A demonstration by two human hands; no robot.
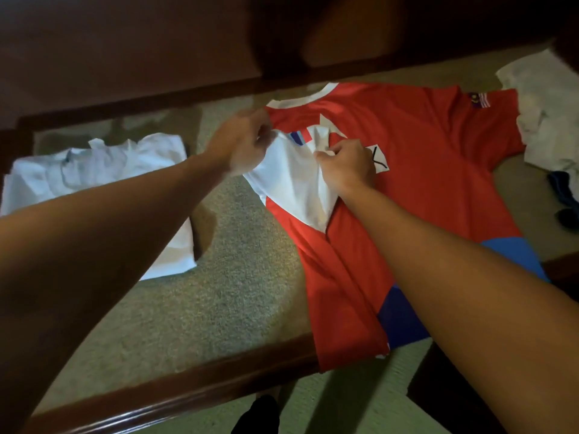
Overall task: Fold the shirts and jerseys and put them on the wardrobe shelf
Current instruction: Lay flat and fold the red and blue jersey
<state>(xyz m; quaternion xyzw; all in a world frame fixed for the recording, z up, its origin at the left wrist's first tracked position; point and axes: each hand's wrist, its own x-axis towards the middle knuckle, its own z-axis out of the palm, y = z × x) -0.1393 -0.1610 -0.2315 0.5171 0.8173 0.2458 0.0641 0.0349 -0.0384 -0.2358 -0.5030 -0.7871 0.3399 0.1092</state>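
Sleeve fold under way on the red jersey point(416, 145)!

The jersey lies spread on the glass-topped surface point(188, 393), hem hanging over the near edge, one side turned in toward the middle. Left hand point(242, 140) pinches the white sleeve panel point(291, 183) shut between fingers and thumb; right hand point(346, 164) is closed on the same panel near the chest. Best bet: pull it taut, lay it flat, smooth the crease. A folded white shirt point(94, 177) waits to the left.

Both hands — left hand point(242, 142), right hand point(347, 167) — pinch the red jersey's point(423, 145) folded-over white sleeve point(291, 186).
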